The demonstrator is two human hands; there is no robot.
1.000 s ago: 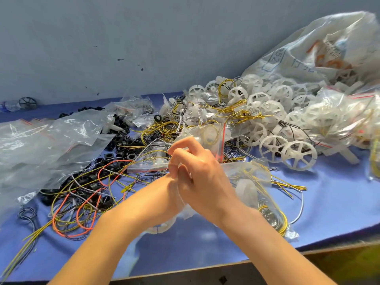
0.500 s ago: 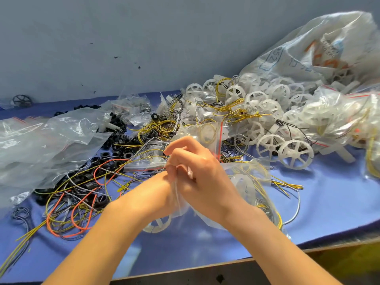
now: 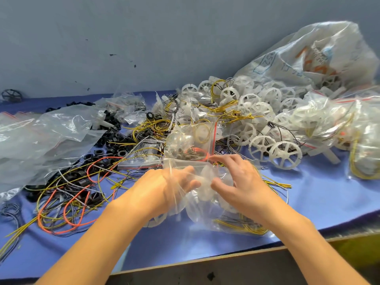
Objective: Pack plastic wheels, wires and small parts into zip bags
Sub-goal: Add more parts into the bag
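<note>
1. The bench (image 3: 308, 202), under a blue cloth, takes up the whole lower view. Everything's dumped on it within arm's reach.
2. There's a big woven sack (image 3: 308, 58) at 2 o'clock, slumped against the wall. It has a boxed number that looks like "52". The orange and blue print is too crumpled to read.
3. White plastic wheels (image 3: 257, 112) are heaped at 1 o'clock, spilling out from the sack, with yellow wire tangled through them.
4. Empty clear bags (image 3: 41, 136) sit at 9 o'clock, probably the supply pile.
5. Loose wires (image 3: 67, 202) in yellow, orange and black sprawl at 8 o'clock over black rings (image 3: 111, 120).
6. The zip bag (image 3: 205, 206) is dead centre. It already holds a white wheel and yellow wires.
7. The left hand (image 3: 164, 188) has its fingers curled into the film, gripping the bag's mouth. The right hand (image 3: 240, 182) pinches the opposite side between thumb and fingers. My guess is they're lining up the mouth to seal it.
</note>
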